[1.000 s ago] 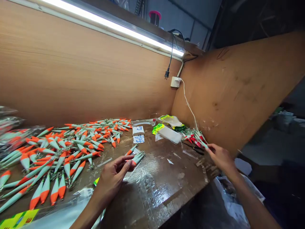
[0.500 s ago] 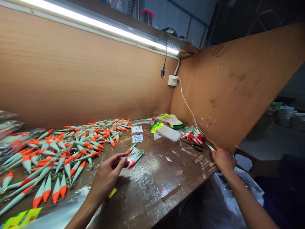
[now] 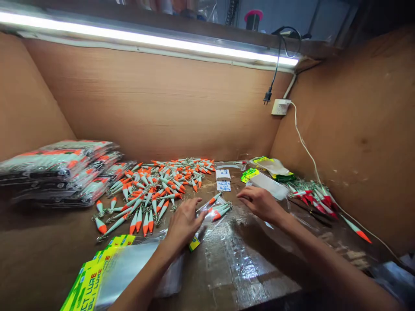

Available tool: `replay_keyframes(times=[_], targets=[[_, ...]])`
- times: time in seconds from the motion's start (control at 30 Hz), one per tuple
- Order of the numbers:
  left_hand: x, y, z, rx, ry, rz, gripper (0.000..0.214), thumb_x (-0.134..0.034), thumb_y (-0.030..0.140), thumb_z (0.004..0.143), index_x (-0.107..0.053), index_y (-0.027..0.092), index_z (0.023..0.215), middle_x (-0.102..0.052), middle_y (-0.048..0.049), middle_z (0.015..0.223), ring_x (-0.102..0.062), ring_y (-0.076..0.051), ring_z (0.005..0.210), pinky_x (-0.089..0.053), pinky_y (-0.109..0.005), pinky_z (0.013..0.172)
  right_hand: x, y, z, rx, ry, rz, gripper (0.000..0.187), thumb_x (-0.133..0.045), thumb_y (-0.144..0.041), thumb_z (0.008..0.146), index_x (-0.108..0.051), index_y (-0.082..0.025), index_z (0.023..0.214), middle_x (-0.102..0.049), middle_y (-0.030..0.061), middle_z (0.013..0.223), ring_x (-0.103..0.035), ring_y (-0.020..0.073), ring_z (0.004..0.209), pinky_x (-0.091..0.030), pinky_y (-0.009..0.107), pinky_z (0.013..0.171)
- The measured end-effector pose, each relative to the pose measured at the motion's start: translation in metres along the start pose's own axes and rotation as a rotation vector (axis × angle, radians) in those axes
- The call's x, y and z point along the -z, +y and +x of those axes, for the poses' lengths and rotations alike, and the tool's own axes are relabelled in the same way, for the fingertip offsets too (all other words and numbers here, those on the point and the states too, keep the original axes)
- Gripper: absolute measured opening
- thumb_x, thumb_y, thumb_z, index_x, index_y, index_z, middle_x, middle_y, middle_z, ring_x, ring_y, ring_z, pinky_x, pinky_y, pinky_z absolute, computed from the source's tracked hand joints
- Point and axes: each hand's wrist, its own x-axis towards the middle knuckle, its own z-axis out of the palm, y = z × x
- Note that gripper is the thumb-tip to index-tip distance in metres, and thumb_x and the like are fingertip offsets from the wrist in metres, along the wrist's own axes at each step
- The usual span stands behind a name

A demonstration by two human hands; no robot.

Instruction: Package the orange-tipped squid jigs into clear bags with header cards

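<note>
My left hand (image 3: 184, 222) grips a clear bag (image 3: 207, 216) with a yellow header; its fingers lie over the bag's mouth. Just past the fingertips lie a few mint-and-orange lures (image 3: 221, 210). My right hand (image 3: 259, 202) hovers to the right of them, fingers curled together and pointing left; what they pinch is hidden. A big pile of the same orange-tipped lures (image 3: 162, 185) spreads behind my left hand.
Packed bags are stacked (image 3: 65, 168) at the left. Empty bags with yellow-green headers (image 3: 97, 276) lie at the front left. Red-tipped lures (image 3: 311, 196) and one orange-tipped lure (image 3: 356, 231) lie by the right wall. Two paper labels (image 3: 223, 180), a wall socket (image 3: 280, 106) and white cable (image 3: 308, 147).
My right hand came from the red-tipped lures at the right wall to the middle beside my left hand. My head turned left, showing the packed stack.
</note>
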Motion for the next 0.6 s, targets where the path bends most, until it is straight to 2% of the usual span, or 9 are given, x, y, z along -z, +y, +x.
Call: replay_keyframes(times=[0.07,0.13,0.23,0.33,0.47,0.6], targets=[[-0.007,0.003,-0.005,-0.050,-0.043,0.027,0.055,-0.060,0.050,0.085,-0.055,0.021,0.132,-0.065,-0.0118,0.122,-0.059,-0.030,0.113,-0.044,-0.040,0.095,-0.019,-0.004,0.039,0.064,-0.079,-0.019,0.024,-0.054,-0.025,0.092,-0.074,-0.025,0.105,-0.073,0.0056,0.104,-0.066,0.0223,0.095,-0.048,0.032,0.085],[-0.012,0.005,-0.009,-0.091,-0.087,0.047,0.067,-0.064,0.054,0.080,-0.049,0.023,0.138,-0.062,-0.0116,0.126,-0.056,-0.032,0.115,-0.043,-0.042,0.097,-0.038,-0.004,0.069,0.139,-0.200,-0.050,0.033,-0.059,-0.015,0.085,-0.072,-0.026,0.113,-0.073,0.0056,0.111,-0.066,0.0228,0.102,-0.047,0.030,0.087],[-0.015,0.006,-0.014,-0.112,-0.133,0.058,0.074,-0.068,0.055,0.077,-0.046,0.026,0.141,-0.059,-0.0111,0.127,-0.054,-0.033,0.116,-0.041,-0.044,0.099,-0.058,-0.002,0.092,0.184,-0.304,-0.073,0.047,-0.064,-0.010,0.077,-0.069,-0.028,0.120,-0.074,0.0042,0.110,-0.067,0.0227,0.100,-0.047,0.027,0.084],[-0.015,0.004,-0.015,-0.115,-0.155,0.046,0.066,-0.066,0.052,0.079,-0.049,0.027,0.138,-0.058,-0.0108,0.126,-0.053,-0.031,0.116,-0.040,-0.043,0.099,-0.061,0.003,0.093,0.170,-0.317,-0.088,0.045,-0.063,-0.013,0.079,-0.068,-0.027,0.122,-0.076,0.0043,0.102,-0.068,0.0223,0.094,-0.047,0.026,0.081],[-0.011,0.001,-0.013,-0.134,-0.189,0.033,0.048,-0.065,0.047,0.081,-0.059,0.029,0.126,-0.059,-0.0091,0.120,-0.055,-0.030,0.111,-0.041,-0.041,0.097,-0.045,0.017,0.074,0.137,-0.267,-0.141,0.047,-0.057,-0.010,0.082,-0.065,-0.026,0.125,-0.072,0.0073,0.113,-0.065,0.0240,0.101,-0.045,0.028,0.084],[-0.011,-0.001,-0.011,-0.117,-0.172,0.028,0.053,-0.069,0.045,0.079,-0.058,0.029,0.128,-0.060,-0.0093,0.118,-0.055,-0.031,0.111,-0.042,-0.042,0.094,-0.031,0.036,0.052,0.084,-0.214,-0.166,0.038,-0.054,-0.008,0.080,-0.071,-0.024,0.110,-0.073,0.0073,0.104,-0.064,0.0233,0.097,-0.044,0.028,0.082]])
